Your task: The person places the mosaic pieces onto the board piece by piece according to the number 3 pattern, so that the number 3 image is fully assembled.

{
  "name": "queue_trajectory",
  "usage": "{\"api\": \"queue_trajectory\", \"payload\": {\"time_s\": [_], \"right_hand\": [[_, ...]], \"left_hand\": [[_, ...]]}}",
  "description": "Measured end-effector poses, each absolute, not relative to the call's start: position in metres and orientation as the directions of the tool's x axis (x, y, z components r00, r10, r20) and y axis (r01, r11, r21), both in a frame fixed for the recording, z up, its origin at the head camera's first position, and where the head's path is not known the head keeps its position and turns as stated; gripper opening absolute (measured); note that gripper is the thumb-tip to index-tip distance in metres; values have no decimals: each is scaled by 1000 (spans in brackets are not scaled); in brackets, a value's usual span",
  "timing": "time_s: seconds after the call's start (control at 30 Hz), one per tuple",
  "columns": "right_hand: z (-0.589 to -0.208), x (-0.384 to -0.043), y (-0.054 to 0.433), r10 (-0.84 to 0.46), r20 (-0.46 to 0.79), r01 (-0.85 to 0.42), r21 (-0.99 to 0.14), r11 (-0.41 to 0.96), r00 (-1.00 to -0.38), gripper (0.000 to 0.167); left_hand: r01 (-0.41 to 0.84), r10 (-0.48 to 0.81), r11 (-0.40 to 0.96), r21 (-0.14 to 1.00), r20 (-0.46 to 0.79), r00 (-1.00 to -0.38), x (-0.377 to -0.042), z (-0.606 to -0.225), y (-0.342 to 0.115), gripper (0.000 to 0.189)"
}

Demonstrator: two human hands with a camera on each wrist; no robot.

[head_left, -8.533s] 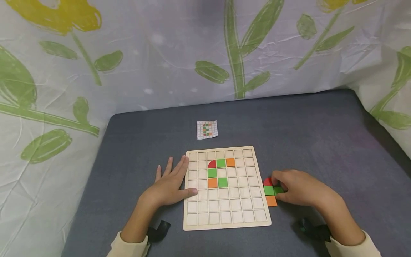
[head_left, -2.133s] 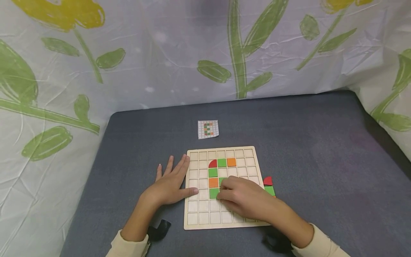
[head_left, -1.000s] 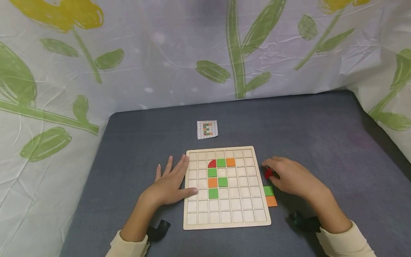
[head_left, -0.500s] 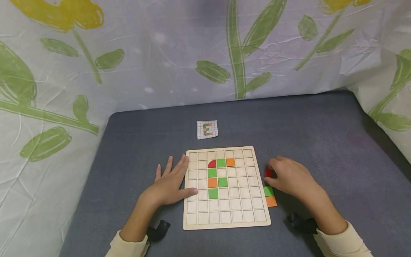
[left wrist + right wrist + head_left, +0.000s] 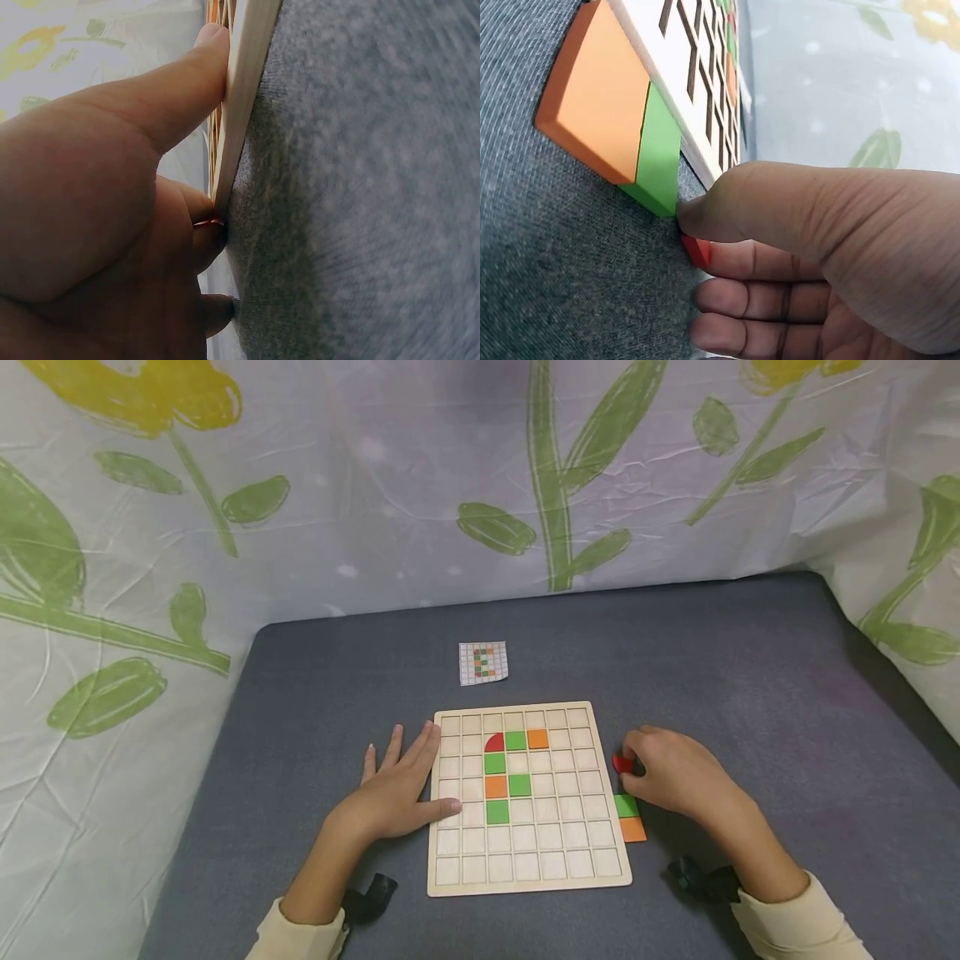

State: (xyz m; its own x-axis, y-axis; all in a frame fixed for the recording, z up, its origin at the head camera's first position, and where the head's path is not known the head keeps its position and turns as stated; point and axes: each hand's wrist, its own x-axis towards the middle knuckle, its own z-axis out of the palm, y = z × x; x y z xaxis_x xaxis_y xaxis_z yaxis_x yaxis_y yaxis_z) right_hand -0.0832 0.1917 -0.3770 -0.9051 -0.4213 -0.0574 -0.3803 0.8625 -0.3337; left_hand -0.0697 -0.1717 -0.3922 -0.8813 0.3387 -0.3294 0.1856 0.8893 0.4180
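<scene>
A wooden grid board (image 5: 558, 860) lies on the table. Red, green and orange tiles fill some of its cells, among them a green tile (image 5: 498, 812) below an orange tile (image 5: 497, 787). My left hand (image 5: 393, 797) rests with spread fingers along the board's left edge, the thumb (image 5: 202, 56) over its rim. Just off the right edge, my right hand (image 5: 678, 777) pinches a red quarter-circle tile (image 5: 622, 764) between thumb and fingers. Nearest to that hand are a green tile (image 5: 658, 154) and an orange tile (image 5: 596, 94), lying side by side against the board.
Beyond the board lies a small paper card (image 5: 483, 662) printed with a coloured grid pattern. A grey cloth covers the table (image 5: 735, 677). Behind it hangs a pale curtain (image 5: 360, 502) with printed flowers and leaves. Dark devices (image 5: 371, 897) sit at both wrists.
A green tile from the right-hand group now sits on the board under the orange one. My right hand came back and took the red tile, which has turned slightly. My left hand stayed put.
</scene>
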Motion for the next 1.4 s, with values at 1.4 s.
{"api": "queue_trajectory", "payload": {"time_s": [1.4], "right_hand": [[-371,-39,131,-688,21,-646,-365,670,-725,27]], "left_hand": [[180,337,886,427,-327,-883,-69,-395,-172,108]]}}
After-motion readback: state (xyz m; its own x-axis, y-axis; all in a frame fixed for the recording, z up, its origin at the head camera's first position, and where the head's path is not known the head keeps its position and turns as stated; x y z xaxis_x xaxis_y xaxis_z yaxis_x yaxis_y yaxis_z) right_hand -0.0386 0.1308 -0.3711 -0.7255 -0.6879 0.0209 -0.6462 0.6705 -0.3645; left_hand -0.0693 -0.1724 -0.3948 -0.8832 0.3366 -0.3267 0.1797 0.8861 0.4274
